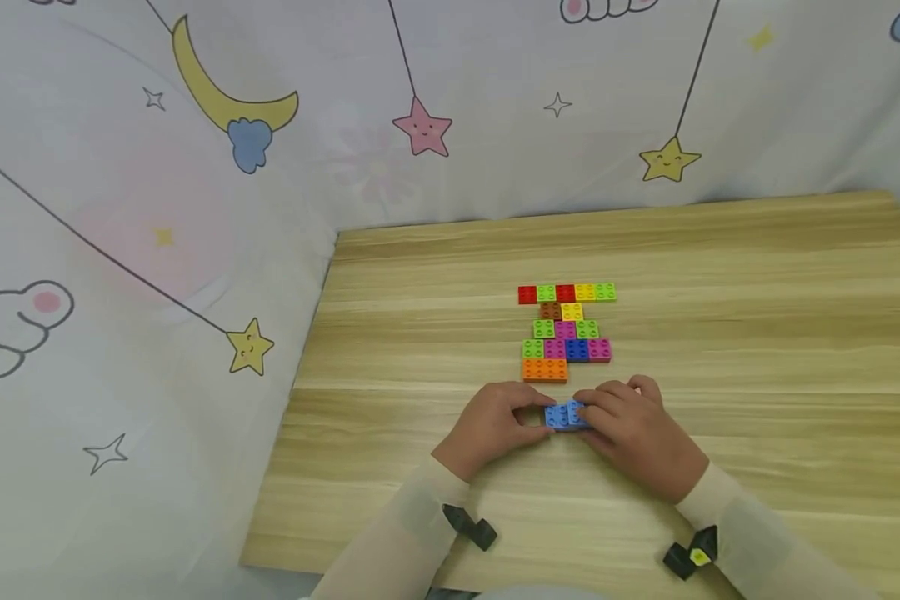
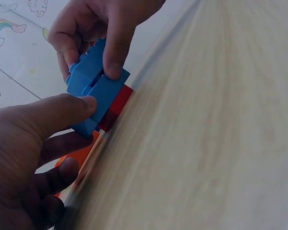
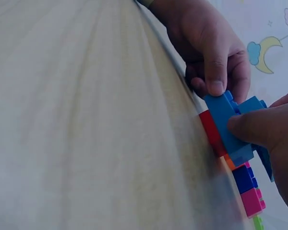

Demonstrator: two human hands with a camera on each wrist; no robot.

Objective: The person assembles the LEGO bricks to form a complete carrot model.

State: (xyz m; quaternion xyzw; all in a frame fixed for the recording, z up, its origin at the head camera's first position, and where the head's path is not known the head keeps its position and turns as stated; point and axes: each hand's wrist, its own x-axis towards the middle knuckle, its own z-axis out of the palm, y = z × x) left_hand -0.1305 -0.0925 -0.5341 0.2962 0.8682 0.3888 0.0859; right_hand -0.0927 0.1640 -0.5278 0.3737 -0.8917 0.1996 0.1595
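Wooden table point(image 1: 720, 275), star-printed curtain point(image 1: 195, 208) behind. Blue bricks point(image 1: 566, 414) pinched between left hand point(image 1: 495, 425) and right hand point(image 1: 637, 429), at 6 o'clock of coloured brick rows point(image 1: 566, 329).

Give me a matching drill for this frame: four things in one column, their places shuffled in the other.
Things:
1. small blue plastic studded bricks
2. orange plastic studded brick
3. row of red, green, red, yellow and green plastic bricks
4. pale wooden table

Places:
A. far end of the flat brick layout
B. under everything, against the printed curtain
C. pinched between the left hand and right hand
D. near end of the layout, just beyond the hands

Pairs: 1-C, 2-D, 3-A, 4-B
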